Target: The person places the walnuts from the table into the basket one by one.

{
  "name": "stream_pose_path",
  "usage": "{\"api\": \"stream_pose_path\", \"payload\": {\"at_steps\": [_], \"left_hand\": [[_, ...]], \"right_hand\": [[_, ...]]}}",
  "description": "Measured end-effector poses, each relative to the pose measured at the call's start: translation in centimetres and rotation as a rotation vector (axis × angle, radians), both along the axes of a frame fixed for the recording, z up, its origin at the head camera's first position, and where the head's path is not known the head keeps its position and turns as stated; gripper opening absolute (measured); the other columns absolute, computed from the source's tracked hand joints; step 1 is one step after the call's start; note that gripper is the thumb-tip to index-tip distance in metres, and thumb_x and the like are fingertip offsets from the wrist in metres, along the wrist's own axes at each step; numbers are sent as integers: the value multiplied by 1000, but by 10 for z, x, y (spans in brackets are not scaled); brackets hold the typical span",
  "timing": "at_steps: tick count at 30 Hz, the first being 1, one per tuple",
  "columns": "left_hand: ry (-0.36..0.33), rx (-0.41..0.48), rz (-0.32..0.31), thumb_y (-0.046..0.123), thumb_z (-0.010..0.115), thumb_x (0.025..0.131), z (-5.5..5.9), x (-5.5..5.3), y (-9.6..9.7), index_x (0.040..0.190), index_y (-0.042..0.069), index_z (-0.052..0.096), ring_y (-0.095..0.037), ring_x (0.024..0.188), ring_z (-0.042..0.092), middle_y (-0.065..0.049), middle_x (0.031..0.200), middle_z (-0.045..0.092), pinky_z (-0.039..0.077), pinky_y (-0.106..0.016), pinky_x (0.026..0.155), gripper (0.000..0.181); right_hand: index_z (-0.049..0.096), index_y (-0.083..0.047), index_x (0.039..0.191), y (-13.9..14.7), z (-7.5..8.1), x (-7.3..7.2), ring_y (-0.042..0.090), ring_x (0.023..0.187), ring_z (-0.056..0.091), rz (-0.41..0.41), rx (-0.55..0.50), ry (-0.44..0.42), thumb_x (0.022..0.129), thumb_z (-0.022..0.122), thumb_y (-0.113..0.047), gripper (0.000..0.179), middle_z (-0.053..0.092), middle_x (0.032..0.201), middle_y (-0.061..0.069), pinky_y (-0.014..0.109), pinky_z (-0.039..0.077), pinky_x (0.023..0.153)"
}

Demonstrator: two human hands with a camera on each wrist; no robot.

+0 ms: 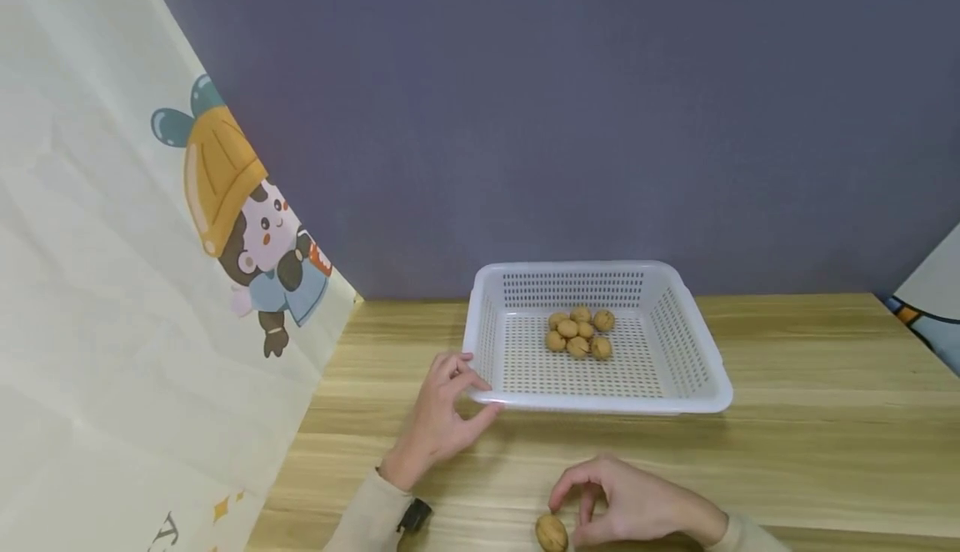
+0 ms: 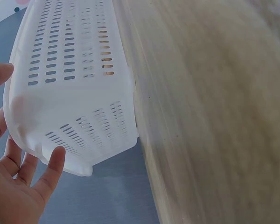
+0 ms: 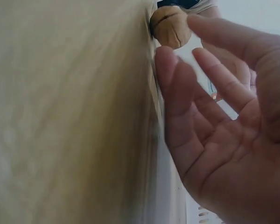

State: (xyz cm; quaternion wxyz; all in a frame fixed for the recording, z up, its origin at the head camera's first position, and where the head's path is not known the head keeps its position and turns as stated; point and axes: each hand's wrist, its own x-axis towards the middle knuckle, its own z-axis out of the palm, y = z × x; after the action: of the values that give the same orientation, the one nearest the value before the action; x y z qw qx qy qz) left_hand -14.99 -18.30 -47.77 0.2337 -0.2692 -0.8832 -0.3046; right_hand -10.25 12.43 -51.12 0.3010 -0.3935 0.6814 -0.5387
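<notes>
A white perforated plastic basket (image 1: 585, 406) stands on the wooden table, with several walnuts (image 1: 577, 348) grouped on its floor. My left hand (image 1: 442, 419) holds the basket's near left corner, fingers over the rim and thumb along the front edge. From the left wrist view, the fingers of the left hand (image 2: 18, 186) spread around that corner. Near the front of the table lies a single walnut (image 1: 551, 533). My right hand (image 1: 630, 502) is beside it, with thumb and index finger parted and their tips close to the shell. In the right wrist view this walnut (image 3: 170, 29) shows just past the fingertips.
A dark grey-blue panel (image 1: 525, 118) rises behind the table (image 1: 810, 419), near the basket's far side. On the left a white sheet (image 1: 90, 285) with a cartoon figure borders the table. Another printed sheet (image 1: 933, 285) is at the right edge.
</notes>
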Motion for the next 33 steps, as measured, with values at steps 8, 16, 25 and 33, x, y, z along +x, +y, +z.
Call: {"api": "stream_pose_path", "payload": {"at_steps": [8,16,25,33], "left_hand": [[-14,-7,5,30,90,78,2,0,0,91,17,73,-27,131,58,0,107,64,55,-53,109,25],[-5,-4,-3,30,91,78,2,0,0,91,18,72,-27,131,58,0,108,64,55,-53,109,26],[22,5,-7,29,91,77,1,0,0,91,18,72,-28,130,58,1,104,63,55,-52,109,27],[17,5,-8,29,91,77,0,-1,0,90,18,72,-28,130,58,1,104,63,55,-53,108,25]], "right_hand": [[73,-14,124,0,-4,1,-2,83,69,21,6,-63,94,78,-12,30,77,105,-4,17,58,66],[73,-14,123,-3,-4,4,-5,82,68,18,3,-12,95,78,-14,28,76,114,-8,20,61,69],[74,-16,122,-8,-2,10,-8,74,64,-23,34,51,95,80,-17,28,75,107,-12,18,58,60],[76,-16,122,-10,-3,14,-6,68,63,-59,54,-8,92,81,-15,30,75,101,-12,20,59,58]]}}
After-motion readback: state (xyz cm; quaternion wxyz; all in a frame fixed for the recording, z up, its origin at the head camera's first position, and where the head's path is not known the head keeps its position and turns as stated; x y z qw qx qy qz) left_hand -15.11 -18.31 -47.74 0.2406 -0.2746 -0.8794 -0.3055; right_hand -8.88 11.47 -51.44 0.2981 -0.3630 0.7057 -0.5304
